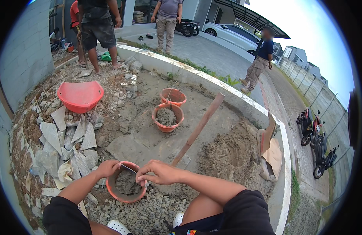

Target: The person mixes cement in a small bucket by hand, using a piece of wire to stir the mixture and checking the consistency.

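An orange-red plastic bucket [111,189] stands on gravel close in front of me. Wet grey mortar [126,182] fills its lower part. My left hand [108,169] pinches the thin wire handle [128,168] at the far rim. At the other end of that wire are the curled fingers of my right hand [157,172], over the bucket's right side. A long wooden tool handle [198,129] slants up just beyond my right hand; its lower end is partly hidden. Farther off stand a bucket of mortar [166,117] and another orange bucket [173,96], whose inside is partly hidden.
Broken tile and concrete pieces [66,141] lie left, below a red plastic tub [81,97]. Right are a sand and mortar heap [228,152], a torn paper sack [272,158] and a low white-topped wall [198,75]. Several people stand beyond; one person [97,32] is barefoot on the rubble.
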The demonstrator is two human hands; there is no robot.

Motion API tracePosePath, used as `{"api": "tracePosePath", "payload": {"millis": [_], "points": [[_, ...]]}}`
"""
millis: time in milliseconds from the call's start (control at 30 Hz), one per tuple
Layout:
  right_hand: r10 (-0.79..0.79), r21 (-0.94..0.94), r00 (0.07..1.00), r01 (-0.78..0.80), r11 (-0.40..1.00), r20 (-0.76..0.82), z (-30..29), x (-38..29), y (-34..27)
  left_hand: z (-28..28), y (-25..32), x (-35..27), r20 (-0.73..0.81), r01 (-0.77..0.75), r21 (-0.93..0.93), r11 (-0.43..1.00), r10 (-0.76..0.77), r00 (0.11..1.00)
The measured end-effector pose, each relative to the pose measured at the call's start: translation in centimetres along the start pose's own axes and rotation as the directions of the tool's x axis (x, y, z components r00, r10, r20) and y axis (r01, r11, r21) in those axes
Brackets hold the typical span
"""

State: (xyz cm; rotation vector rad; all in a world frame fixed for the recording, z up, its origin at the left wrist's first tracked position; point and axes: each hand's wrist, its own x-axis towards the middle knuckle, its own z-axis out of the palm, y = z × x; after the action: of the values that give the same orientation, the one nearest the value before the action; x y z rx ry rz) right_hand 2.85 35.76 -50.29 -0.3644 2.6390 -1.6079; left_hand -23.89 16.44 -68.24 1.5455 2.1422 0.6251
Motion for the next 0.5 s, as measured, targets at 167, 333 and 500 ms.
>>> {"api": "tracePosePath", "payload": {"millis": [167, 333, 500], "points": [[-0.069, -0.082, 0.998, 0.068, 0.994, -0.011, 0.04, -0.23, -0.2, 0.03, 0.11, 0.03, 0.0, 0.004, 0.013, 1.0, -0.004, 1.0], [-0.06, -0.087, 0.998, 0.063, 0.994, 0.034, -0.26, -0.3, -0.47, 0.1, -0.14, 0.03, 0.009, 0.013, 0.017, 1.0, -0.013, 1.0], [0.007, -0.094, 1.0, -0.005, 0.996, 0.028, -0.38, -0.36, -0.76, -0.02, 0.03, -0.09, 0.003, -0.015, 0.012, 1.0, 0.015, 1.0]]}}
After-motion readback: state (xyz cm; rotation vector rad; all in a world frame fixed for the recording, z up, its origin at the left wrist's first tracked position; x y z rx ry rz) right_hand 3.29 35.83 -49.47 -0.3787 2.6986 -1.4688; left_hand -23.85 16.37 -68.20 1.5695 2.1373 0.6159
